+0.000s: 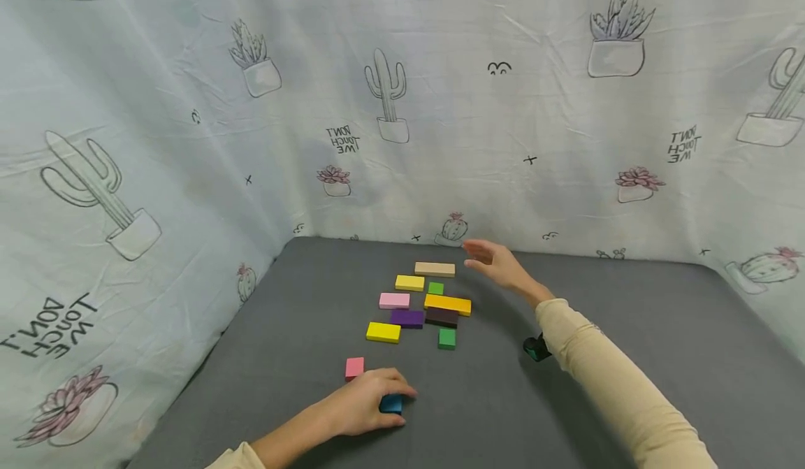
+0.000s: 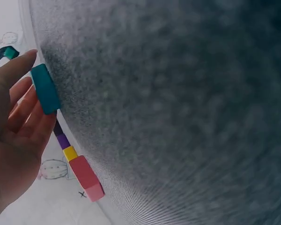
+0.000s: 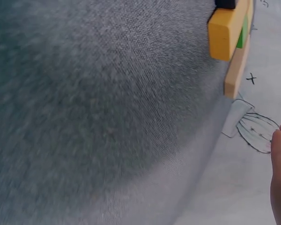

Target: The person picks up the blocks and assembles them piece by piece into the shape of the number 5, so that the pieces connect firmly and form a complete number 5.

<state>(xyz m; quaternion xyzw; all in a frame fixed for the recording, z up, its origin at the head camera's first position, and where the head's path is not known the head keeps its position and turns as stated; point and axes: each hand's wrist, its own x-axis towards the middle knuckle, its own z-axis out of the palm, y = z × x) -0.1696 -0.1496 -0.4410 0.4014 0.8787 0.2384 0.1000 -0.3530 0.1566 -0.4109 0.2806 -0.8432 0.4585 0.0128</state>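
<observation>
My left hand [image 1: 367, 402] is low at the front of the table, its fingers and thumb curled round a small blue block [image 1: 391, 404]. In the left wrist view that blue block [image 2: 46, 89] lies between the thumb and the fingers. Just behind the hand is a coral-pink block [image 1: 354, 368], partly covered by it in the head view. The right hand [image 1: 499, 265] hovers over the back of the table with relaxed fingers, holding nothing. Nearest to it lies a tan block [image 1: 434, 269]; only its fingertips [image 3: 280, 150] show in the right wrist view.
Mid-table, several blocks lie close together: yellow [image 1: 409, 283], light pink [image 1: 394, 300], purple [image 1: 407, 319], bright yellow [image 1: 383, 333], small green [image 1: 436, 288], orange-yellow [image 1: 448, 305], dark brown [image 1: 441, 316] and green [image 1: 447, 338]. A cactus-print curtain [image 1: 453, 105] encloses the grey table [image 1: 490, 413].
</observation>
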